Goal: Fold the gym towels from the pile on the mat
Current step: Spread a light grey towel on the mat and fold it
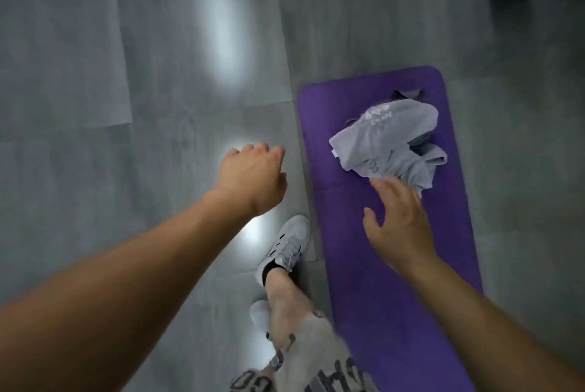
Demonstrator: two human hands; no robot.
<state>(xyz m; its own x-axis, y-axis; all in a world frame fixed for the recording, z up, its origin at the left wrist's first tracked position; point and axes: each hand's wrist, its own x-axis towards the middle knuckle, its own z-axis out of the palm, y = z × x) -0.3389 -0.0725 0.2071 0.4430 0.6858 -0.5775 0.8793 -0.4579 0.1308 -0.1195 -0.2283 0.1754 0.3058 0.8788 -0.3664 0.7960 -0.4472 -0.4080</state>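
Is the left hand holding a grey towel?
No: the left hand is empty over the grey floor, beside the purple foam mat bearing the crumpled grey towels.

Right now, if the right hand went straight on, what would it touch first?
Probably the grey towel pile on the purple mat; the right hand is close to its edge, depth unclear.

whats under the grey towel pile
The purple mat lies under the grey towel pile; a darker cloth peeks out at its far edge. Anything else beneath the top towel is covered.
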